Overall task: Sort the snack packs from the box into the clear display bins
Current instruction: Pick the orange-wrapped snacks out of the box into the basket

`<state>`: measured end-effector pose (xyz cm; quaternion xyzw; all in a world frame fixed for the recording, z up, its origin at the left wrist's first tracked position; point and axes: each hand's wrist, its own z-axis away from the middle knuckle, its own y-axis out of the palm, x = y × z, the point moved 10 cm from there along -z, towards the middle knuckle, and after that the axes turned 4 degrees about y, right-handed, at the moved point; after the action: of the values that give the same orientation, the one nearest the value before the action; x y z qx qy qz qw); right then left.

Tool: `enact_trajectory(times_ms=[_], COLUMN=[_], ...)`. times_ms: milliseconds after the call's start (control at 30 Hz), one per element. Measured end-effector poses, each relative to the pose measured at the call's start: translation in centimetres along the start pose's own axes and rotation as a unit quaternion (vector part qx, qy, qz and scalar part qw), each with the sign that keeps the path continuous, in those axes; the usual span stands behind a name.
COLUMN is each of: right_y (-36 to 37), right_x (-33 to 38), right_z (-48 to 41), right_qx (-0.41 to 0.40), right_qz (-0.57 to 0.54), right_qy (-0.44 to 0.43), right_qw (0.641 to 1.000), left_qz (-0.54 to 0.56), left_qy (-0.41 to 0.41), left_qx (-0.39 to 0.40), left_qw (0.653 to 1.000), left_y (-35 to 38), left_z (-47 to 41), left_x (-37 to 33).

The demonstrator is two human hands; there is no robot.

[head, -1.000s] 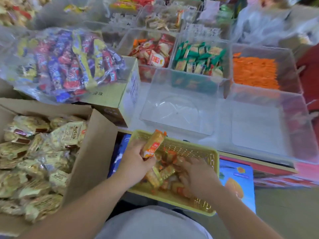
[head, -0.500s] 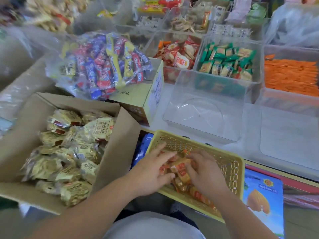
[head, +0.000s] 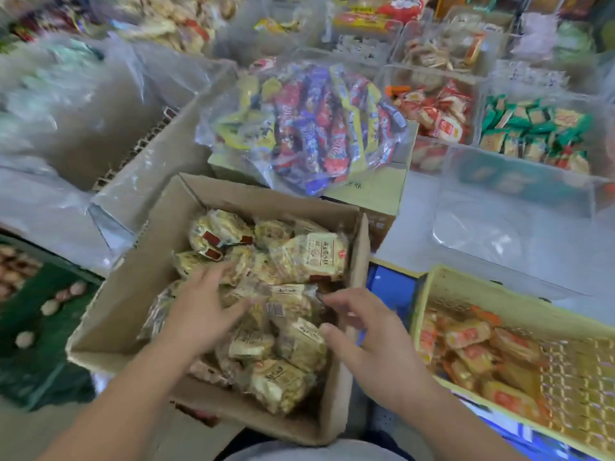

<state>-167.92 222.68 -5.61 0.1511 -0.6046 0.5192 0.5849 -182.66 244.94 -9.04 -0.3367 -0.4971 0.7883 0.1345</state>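
Head camera view, looking down at a crowded snack counter. An open cardboard box (head: pixel 133 294) is seen at the centre, filled with pale yellow snack packs (head: pixel 309 257) in clear wrappers. Both bare hands are held inside the box.

The left hand (head: pixel 199 314) is laid over the packs with its fingers spread wide. The packs are directly under its palm and just beyond its fingertips, and nothing is gripped. The right hand (head: pixel 372 344) is held above the packs near the box's right wall. Its fingers are loosely curved and its thumb is set apart from them, so a wide gap is kept and no pack is enclosed. The frame is blurred here, so whether its fingertips touch a wrapper cannot be told. More packs are seen between the two hands.

Just to the right of the right hand a yellow mesh basket (head: pixel 466 294) is set, with orange packs (head: pixel 472 337) heaped in the end nearest that hand. Beyond the right hand, further from the person, a clear display bin (head: pixel 499 234) is seen with its bare floor showing. Behind it, clear bins of green packs (head: pixel 532 128) and red-and-white packs (head: pixel 436 118) are lined up. Beyond the left hand, past the box's far wall, a clear bag of red, blue and yellow bars (head: pixel 316 128) is rested on a smaller carton (head: pixel 376 191).
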Motion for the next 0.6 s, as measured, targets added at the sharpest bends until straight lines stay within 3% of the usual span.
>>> enact_trajectory(times_ms=[100,200,333,400,500,533,600], right_y=[4.8,8.0,8.6,8.3,7.0,6.9,7.8], right_x=[0.2,-0.3,-0.8,-0.3,2.5,2.8,1.3], right_z=[-1.0,-2.2,-2.3,-1.8,-0.4,0.1,1.2], right_qx=[0.025,0.027,-0.032,-0.075,-0.166,-0.156,-0.061], right_qz=[-0.017,0.065,0.095,0.134,0.226,0.269,0.352], right_qy=[0.101,0.173,0.233,0.232,0.165,0.169,0.231], right_qw=[0.994,0.983,0.967,0.961,0.946,0.935,0.905], left_qz=[0.016,-0.013,0.008,0.03,0.026,-0.011,-0.083], left_qy=[-0.003,0.054,0.079,0.066,0.048,0.058,0.082], left_qx=[0.104,0.212,0.264,0.274,0.291,0.311,0.36], left_qw=[0.994,0.976,0.961,0.959,0.955,0.949,0.926], left_y=[1.6,4.4,6.9,7.5,8.0,8.3,9.2], left_z=[-1.7,-1.5,-0.6,-0.7,-1.2,-1.0,-0.4], left_x=[5.1,6.5,6.1,6.1,7.0,7.4,8.3])
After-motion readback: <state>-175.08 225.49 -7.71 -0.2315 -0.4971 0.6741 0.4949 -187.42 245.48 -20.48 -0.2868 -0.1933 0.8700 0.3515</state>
